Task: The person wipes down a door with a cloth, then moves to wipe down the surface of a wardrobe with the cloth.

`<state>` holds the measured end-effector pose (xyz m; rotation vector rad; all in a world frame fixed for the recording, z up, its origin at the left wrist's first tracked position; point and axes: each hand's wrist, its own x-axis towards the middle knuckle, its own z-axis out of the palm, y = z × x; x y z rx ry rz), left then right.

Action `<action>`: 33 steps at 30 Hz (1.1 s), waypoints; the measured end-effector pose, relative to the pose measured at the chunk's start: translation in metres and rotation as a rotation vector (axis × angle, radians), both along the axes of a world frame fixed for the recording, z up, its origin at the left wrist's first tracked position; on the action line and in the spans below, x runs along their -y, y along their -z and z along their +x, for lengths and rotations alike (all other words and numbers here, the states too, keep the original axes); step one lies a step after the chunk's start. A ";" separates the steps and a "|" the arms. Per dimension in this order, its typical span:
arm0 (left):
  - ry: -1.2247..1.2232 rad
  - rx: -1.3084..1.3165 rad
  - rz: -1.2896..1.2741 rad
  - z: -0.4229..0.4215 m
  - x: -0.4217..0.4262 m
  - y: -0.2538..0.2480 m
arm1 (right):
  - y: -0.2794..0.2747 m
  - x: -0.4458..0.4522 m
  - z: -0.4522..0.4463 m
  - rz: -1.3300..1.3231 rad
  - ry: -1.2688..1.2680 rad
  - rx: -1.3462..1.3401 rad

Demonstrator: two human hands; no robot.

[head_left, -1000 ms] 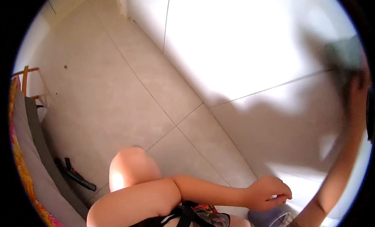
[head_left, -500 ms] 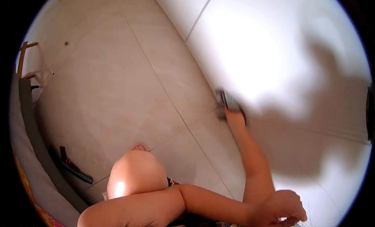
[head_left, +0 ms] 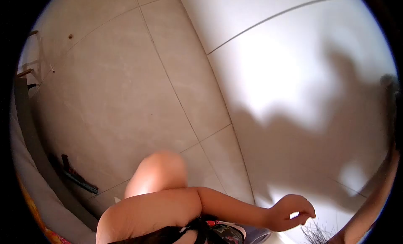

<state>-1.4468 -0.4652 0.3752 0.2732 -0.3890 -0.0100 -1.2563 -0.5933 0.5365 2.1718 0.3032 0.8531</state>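
My left arm reaches across the bottom of the view, bent at the elbow. At its end my left hand (head_left: 289, 212) is closed in a pinch, with a small gap inside the curl of the fingers. Dark strands of hair (head_left: 318, 233) fan out right at the fingertips, and the pinch appears to be on them. Beyond the arm rises a bare knee (head_left: 157, 172). A bare limb (head_left: 378, 195) runs along the right edge, arm or leg I cannot tell. Above it is a dark, blurred object (head_left: 389, 88). No right hand can be made out.
Large tiles cover the floor (head_left: 113, 88), meeting a white wall (head_left: 268, 84) with shadows on it. A dark angled object (head_left: 79, 181) lies beside a grey padded edge (head_left: 37, 160) at left. A wood-and-white frame (head_left: 38, 55) stands at upper left.
The leg with the slipper has left its place beside the wall. A bare limb now shows at the right edge. My left hand has shifted slightly left and stays pinched; the view has turned a little.
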 end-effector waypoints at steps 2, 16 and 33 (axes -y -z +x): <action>0.069 -0.084 0.004 0.012 -0.008 -0.006 | -0.051 -0.033 0.059 -0.121 -0.102 0.088; -0.504 -0.143 0.801 0.120 -0.189 0.093 | 0.289 -0.110 0.113 0.007 -0.121 -0.946; -0.465 -1.300 1.674 0.102 -0.490 0.301 | 0.405 -0.177 0.131 -0.597 -0.210 -1.139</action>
